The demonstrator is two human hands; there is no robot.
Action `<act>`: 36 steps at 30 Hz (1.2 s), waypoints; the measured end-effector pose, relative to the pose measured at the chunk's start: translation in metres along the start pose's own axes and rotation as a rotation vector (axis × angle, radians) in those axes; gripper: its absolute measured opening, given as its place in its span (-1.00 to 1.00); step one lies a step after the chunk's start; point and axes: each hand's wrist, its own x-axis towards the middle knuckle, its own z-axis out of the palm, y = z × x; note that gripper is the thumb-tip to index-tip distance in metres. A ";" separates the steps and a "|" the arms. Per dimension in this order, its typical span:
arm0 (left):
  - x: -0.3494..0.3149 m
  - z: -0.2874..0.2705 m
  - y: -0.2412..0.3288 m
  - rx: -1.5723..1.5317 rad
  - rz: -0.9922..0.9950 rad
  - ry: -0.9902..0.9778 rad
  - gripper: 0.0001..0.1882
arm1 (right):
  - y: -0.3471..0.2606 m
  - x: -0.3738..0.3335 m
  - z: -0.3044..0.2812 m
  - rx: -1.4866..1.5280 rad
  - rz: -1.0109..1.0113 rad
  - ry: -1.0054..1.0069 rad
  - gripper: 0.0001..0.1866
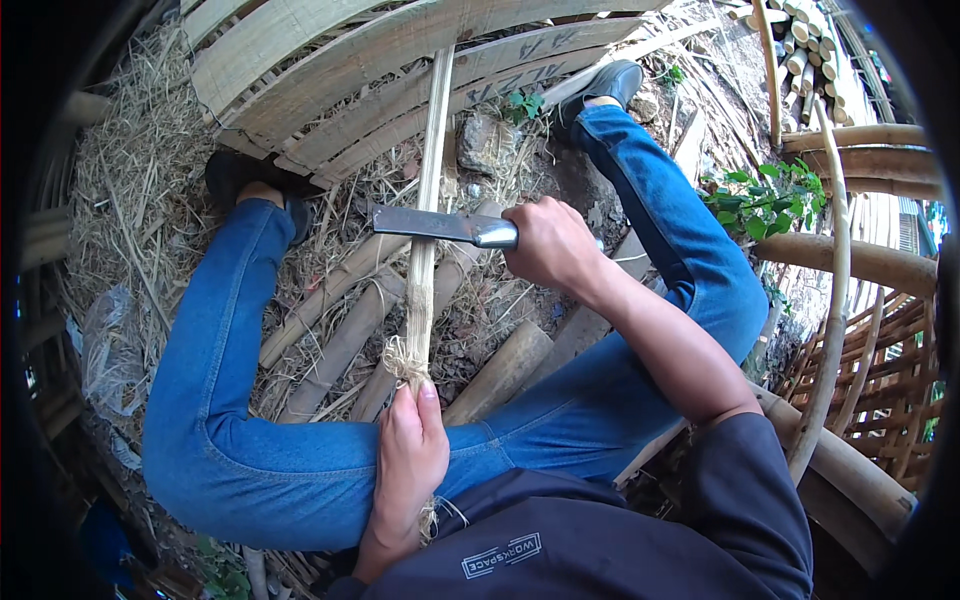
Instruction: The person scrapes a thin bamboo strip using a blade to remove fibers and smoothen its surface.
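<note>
My left hand (412,445) is closed round the near end of a long pale strip (421,290) that looks like split bamboo, just above my thigh. Away from me the strip runs up to a slatted wooden panel (330,75), its far end resting against the slats. A clump of curled shavings (405,360) clings to it just beyond my left thumb. In my right hand (556,243) is the handle of a knife with a broad, dark, blunt-ended blade (422,223) and a shiny metal collar. The blade lies crosswise over the strip, about midway along.
Cut bamboo poles (500,372) lie on the ground between my legs. Dry straw (130,170) covers the left side, with crumpled clear plastic (108,335). To the right are a bamboo frame (840,260), a leafy plant (765,200), a woven basket (890,400) and stacked poles (808,50).
</note>
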 end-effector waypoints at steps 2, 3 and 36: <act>-0.002 0.000 -0.002 -0.013 0.029 -0.007 -0.69 | -0.002 -0.007 0.004 -0.031 -0.050 -0.011 -0.86; -0.002 0.000 -0.001 -0.014 0.027 -0.011 -0.69 | 0.002 -0.004 0.003 -0.024 -0.018 0.001 -0.89; -0.003 0.008 -0.008 -0.054 -0.030 0.022 -0.66 | 0.005 0.005 -0.001 0.056 -0.004 0.023 -0.91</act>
